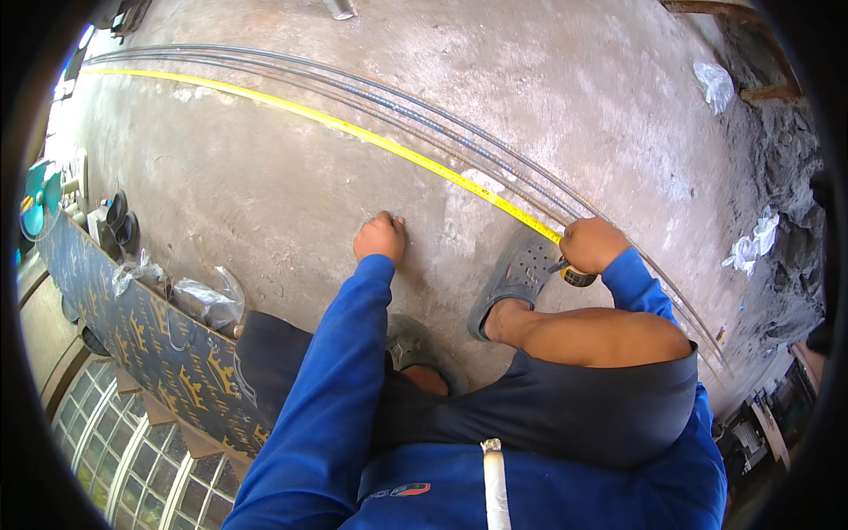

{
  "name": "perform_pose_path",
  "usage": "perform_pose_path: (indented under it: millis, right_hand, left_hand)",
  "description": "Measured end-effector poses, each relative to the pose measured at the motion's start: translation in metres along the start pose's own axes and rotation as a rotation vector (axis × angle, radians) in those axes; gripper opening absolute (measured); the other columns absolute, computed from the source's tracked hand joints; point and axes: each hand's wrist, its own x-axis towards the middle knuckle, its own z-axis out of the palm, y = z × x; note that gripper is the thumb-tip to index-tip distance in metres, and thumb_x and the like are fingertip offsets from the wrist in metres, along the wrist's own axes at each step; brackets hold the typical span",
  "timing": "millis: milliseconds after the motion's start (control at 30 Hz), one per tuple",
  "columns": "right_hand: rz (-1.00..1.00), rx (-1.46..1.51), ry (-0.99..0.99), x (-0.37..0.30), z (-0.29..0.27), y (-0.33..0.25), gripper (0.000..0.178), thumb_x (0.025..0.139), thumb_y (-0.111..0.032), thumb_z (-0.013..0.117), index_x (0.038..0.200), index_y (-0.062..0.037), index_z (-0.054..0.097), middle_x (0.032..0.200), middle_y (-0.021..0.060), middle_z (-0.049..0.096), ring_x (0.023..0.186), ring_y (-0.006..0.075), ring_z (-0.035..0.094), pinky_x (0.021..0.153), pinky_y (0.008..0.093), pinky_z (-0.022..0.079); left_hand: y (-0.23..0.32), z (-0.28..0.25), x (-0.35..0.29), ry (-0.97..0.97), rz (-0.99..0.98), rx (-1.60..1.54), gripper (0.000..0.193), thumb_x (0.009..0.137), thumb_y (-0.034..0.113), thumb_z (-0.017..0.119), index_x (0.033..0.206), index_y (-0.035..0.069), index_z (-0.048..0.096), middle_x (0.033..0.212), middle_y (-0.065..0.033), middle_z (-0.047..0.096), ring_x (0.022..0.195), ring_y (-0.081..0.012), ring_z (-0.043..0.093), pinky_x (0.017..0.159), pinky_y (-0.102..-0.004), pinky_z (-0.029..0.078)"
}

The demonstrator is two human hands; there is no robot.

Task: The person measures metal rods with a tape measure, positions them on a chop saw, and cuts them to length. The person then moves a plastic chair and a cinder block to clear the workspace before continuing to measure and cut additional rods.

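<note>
A yellow tape measure (580, 277) is in my right hand (597, 246), whose fingers are closed around it beside my right clog. From there its yellow blade (371, 137) runs out long across the floor to the far left. Several thin ribbed steel bars (415, 113) lie just beyond the blade, roughly alongside it, and pass under or beside my right hand. My left hand (382, 237) is closed in a fist low over the concrete, on the near side of the blade. Its palm side is hidden, so I cannot tell if anything is inside.
My grey clogs (517, 276) stand on the concrete floor (265, 168). At left are a dark printed board (150, 344), clear plastic bags (212, 300) and a teal fan (40, 199). Rubble (786, 150) and plastic scraps (755, 240) lie at right. A cigarette (495, 486) juts into view below.
</note>
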Motion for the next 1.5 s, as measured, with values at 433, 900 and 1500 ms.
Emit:
perform_pose_path:
  millis: [433,900,1500]
  right_hand:
    - [-0.068,-0.044,0.001,0.006,-0.003,0.001,0.036,0.087,-0.028,0.054,0.097,-0.0039,0.078,0.102,0.0229,0.073,0.095,0.0405,0.071,0.086,0.0484,0.056]
    - [-0.039,-0.06,-0.012,0.008,-0.006,0.0,0.036,0.087,-0.029,0.054,0.099,-0.0048,0.078,0.103,0.0213,0.074,0.097,0.0395,0.071,0.087,0.0485,0.056]
    - [-0.016,-0.06,-0.021,0.01,-0.012,-0.004,0.035,0.087,-0.028,0.055,0.1,-0.0049,0.078,0.104,0.0219,0.074,0.099,0.0397,0.071,0.089,0.0488,0.056]
  left_hand:
    - [-0.004,-0.004,-0.002,-0.011,-0.018,-0.034,0.034,0.093,0.042,0.065,0.102,0.01,0.072,0.102,-0.0165,0.074,0.097,-0.0372,0.071,0.085,-0.049,0.055]
    - [0.01,0.004,0.007,0.014,0.028,0.125,0.034,0.097,0.036,0.056,0.103,0.005,0.067,0.103,-0.0201,0.073,0.094,-0.041,0.071,0.083,-0.0511,0.056]
    - [0.056,-0.019,0.076,0.194,0.448,0.151,0.016,0.096,0.021,0.053,0.098,0.007,0.061,0.099,-0.021,0.07,0.087,-0.0421,0.07,0.076,-0.0542,0.055]
